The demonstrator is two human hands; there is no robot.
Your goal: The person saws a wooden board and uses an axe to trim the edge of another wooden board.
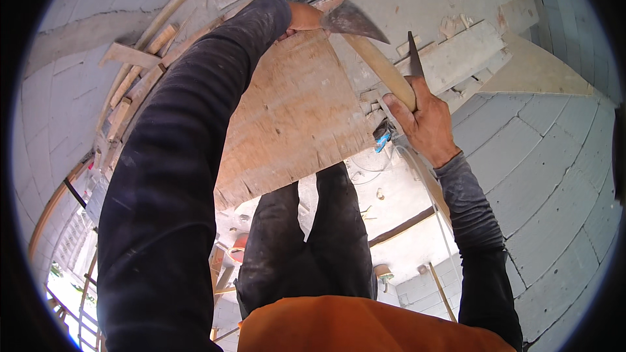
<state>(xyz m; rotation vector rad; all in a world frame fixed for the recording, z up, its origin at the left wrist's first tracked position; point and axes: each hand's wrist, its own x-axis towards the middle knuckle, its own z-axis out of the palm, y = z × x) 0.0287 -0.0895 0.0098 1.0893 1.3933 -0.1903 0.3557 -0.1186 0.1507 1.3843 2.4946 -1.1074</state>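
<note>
My right hand is shut on the wooden handle of a hatchet. Its grey metal head lies against the top edge of a plywood board. A dark, thin metal spike sticks up from the same hand, beside the handle. My left arm, in a dark sleeve, reaches up across the board. Only a small part of my left hand shows at the board's top edge, next to the hatchet head, and its fingers are hidden.
Wooden planks and battens frame the board. Grey block walls rise at right and left. My legs in dark trousers stand below, with a lower floor and a drop behind them.
</note>
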